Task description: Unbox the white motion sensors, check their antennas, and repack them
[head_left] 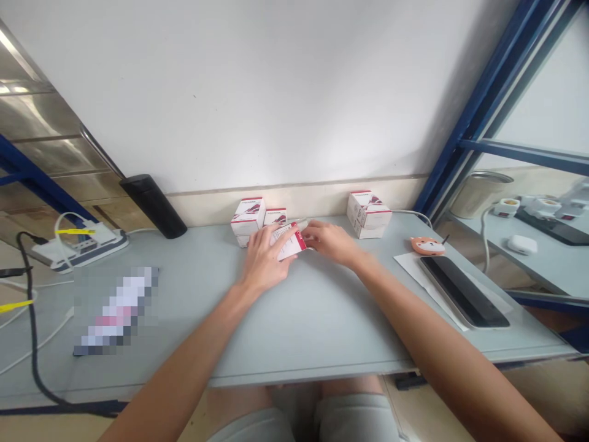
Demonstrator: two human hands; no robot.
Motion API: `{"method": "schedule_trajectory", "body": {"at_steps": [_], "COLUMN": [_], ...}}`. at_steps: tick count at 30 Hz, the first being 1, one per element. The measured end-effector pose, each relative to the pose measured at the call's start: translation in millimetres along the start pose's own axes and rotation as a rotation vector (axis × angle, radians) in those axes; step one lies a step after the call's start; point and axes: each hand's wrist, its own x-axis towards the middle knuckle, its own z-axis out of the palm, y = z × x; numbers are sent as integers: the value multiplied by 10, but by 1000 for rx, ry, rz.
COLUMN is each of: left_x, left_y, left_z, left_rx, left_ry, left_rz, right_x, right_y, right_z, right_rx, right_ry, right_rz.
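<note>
We held one small red-and-white box closed in our left hand, and our right hand closed on its end, just in front of the other white boxes, which were left standing shut.

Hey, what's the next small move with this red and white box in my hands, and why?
Probably steady the red-and-white box with your right hand as well. Your left hand holds it tilted, while your right fingers only sit at its end. A firmer two-handed hold seems wise, since the other boxes stand close beyond it.
</note>
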Motion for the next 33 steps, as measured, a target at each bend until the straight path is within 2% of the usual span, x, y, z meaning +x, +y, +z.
{"method": "schedule_trajectory", "body": {"at_steps": [6, 12, 19, 24, 28, 33], "left_x": [36, 119, 149, 151, 112, 77], "left_y": [23, 77, 153, 152, 57, -45], "left_z": [-18, -76, -155, -198, -205, -252], "left_rx": [-11, -174, -287, -326, -276, -101], "left_ry": [0, -112, -166, -157, -192, -271], "left_rz": [-76, -176, -189, -216, -176, -87], "right_x": [14, -13, -19, 11, 20, 52], "right_y": [14, 57, 114, -2, 14, 190], "right_z": [34, -85, -92, -53, -90, -118], "right_rx": [-104, -198, 109, 286, 469, 632], "right_ry": [59, 127, 290, 503, 652, 826], "right_rz": [-47, -39, 112, 210, 351, 441]}}
